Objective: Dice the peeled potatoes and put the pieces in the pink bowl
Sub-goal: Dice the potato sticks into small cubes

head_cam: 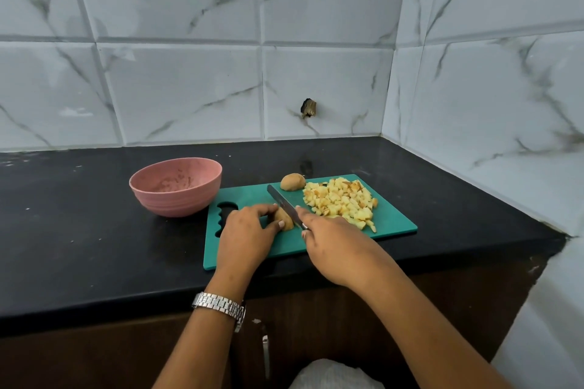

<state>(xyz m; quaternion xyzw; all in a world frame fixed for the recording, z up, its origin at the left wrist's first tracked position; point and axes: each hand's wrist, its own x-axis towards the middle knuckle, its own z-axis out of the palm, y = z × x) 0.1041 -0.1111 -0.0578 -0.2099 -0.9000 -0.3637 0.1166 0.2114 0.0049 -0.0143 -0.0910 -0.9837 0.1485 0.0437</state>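
Note:
On the green cutting board (392,224) my left hand (245,232) grips a peeled potato (283,218) from the left. My right hand (335,245) holds a knife (282,203) whose blade lies against the potato's right side, tip pointing away from me. A pile of yellow potato dice (341,202) covers the board's right half. Another whole peeled potato (293,181) rests at the board's far edge. The pink bowl (175,188) stands on the counter left of the board and holds no dice.
The black counter (79,230) ends at a tiled wall behind and another on the right. Its front edge runs just under my wrists, with brown cabinet doors below. A watch sits on my left wrist (218,305).

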